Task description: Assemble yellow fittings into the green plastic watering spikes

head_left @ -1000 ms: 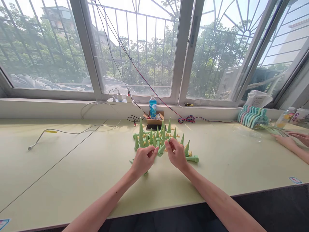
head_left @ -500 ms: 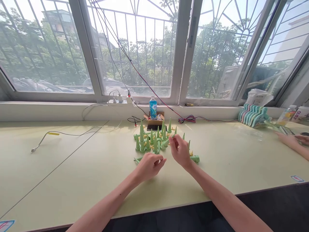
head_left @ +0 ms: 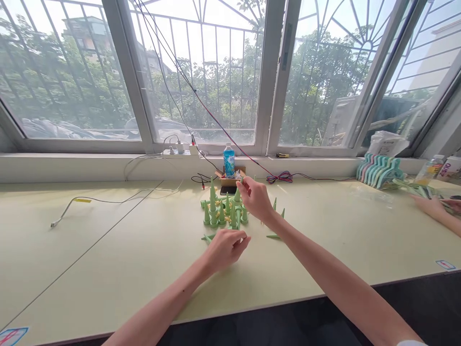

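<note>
Several pale green pointed plastic spikes (head_left: pixel 212 206), probably plant-watering spikes, stand in a cluster on the table, with small yellow parts (head_left: pixel 218 217) among them. My right hand (head_left: pixel 256 198) reaches over the cluster, thumb and fingers pinched at the tip of a green spike (head_left: pixel 237 196). In front of the cluster my left hand (head_left: pixel 227 247) is closed. Another slim green spike (head_left: pixel 238 219), narrow end down, reaches to its fingers, whose grip is partly hidden. A green spike (head_left: pixel 208 238) lies beside the left hand, and one more (head_left: pixel 273 236) lies under my right forearm.
Behind the cluster are a small cardboard box (head_left: pixel 230 182), a blue bottle (head_left: pixel 229 161) and a dark flat object (head_left: pixel 227 191). Cables (head_left: pixel 281 177) run along the wall. At right are teal hangers (head_left: pixel 380 170), bottles (head_left: pixel 430 169) and another person's hand (head_left: pixel 428 206).
My right hand has moved left and up over the cluster; the spike at its fingers now stands nearly upright instead of slanting. My left hand has barely moved.
</note>
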A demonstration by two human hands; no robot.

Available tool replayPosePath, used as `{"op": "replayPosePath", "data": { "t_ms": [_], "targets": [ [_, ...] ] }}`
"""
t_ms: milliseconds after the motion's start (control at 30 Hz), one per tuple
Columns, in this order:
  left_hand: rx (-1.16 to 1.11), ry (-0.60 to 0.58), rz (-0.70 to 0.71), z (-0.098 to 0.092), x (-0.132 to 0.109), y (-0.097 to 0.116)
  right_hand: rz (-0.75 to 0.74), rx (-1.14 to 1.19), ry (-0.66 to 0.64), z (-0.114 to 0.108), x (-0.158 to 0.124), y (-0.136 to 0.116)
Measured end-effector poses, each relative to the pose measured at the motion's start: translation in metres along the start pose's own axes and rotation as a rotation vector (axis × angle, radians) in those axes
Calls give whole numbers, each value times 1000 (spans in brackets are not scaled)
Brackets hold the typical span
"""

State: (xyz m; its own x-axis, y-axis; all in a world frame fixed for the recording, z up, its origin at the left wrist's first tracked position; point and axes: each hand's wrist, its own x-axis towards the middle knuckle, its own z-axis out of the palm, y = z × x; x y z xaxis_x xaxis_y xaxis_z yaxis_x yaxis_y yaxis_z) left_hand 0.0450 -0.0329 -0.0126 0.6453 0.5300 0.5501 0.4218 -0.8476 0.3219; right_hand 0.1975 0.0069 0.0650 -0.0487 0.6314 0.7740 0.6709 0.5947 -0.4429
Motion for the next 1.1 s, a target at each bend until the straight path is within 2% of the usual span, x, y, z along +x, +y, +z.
{"op": "replayPosePath", "data": {
  "t_ms": [233,533,1100],
  "targets": [
    [-5,10,24,1,0,1,-11,-16,-105,10,1,1],
    [4,22,20,2,-1,2,2,-68,-204,21,-12,9],
    [-33,48,37,3,-1,2,71,-94,-224,19,-17,9]
  ]
}}
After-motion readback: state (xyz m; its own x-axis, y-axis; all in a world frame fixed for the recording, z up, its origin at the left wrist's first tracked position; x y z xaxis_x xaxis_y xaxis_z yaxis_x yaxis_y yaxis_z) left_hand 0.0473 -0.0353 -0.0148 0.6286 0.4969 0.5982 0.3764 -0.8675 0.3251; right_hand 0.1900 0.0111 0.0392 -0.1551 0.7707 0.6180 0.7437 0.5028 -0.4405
